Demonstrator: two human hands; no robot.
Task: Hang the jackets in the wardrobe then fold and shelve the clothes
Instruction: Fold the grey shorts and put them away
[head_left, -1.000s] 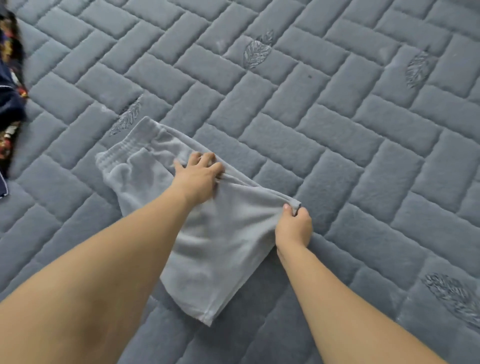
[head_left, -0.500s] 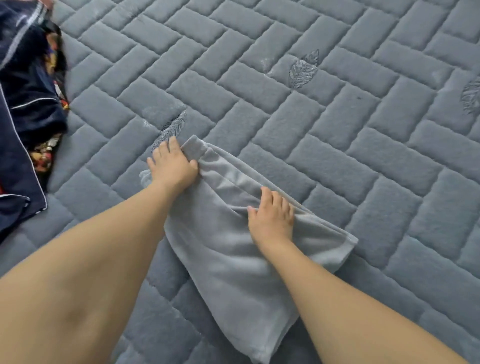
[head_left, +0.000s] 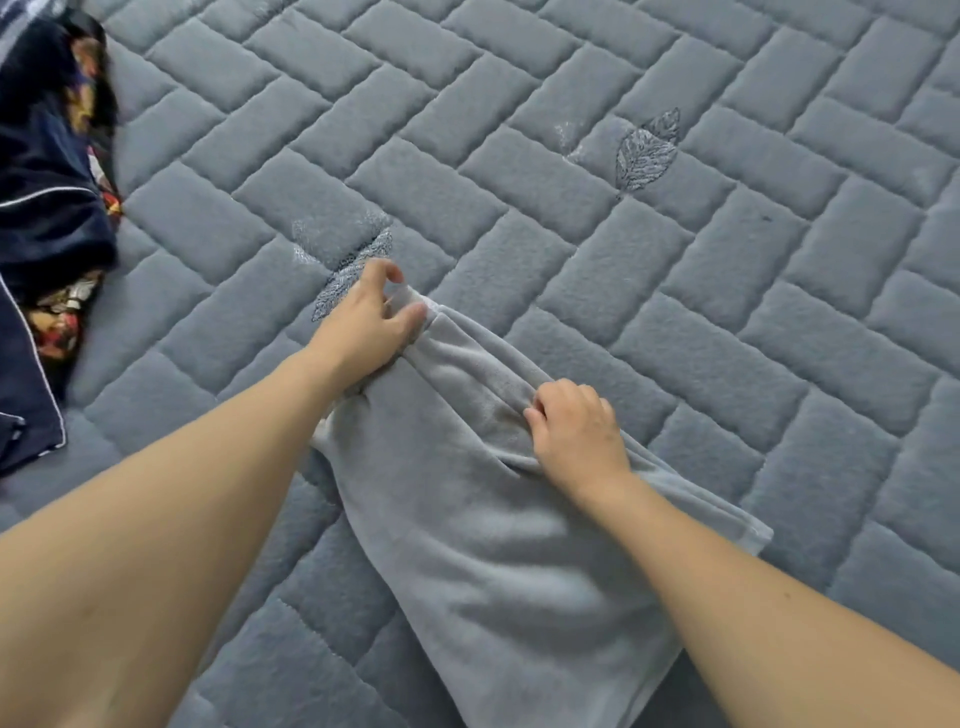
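Observation:
A pair of light grey fleece shorts (head_left: 483, 530) lies folded lengthwise on the quilted grey bed cover (head_left: 571, 171). My left hand (head_left: 369, 322) grips the far corner of the waistband, thumb on top and fingers curled over the edge. My right hand (head_left: 576, 436) sits near the middle of the folded edge, its fingers curled into a bunched pleat of the fabric. The shorts' leg end runs down toward the bottom of the view, partly hidden under my right forearm.
A heap of dark navy clothing with white piping (head_left: 41, 218) lies at the left edge, with a colourful patterned garment (head_left: 57, 317) mixed in. The bed cover stretches away on the far and right sides, stitched with leaf motifs (head_left: 644, 156).
Both hands went from lying flat on the shorts to curling round the fabric. The left hand shifted to the waistband's far corner; the right bunched the folded edge.

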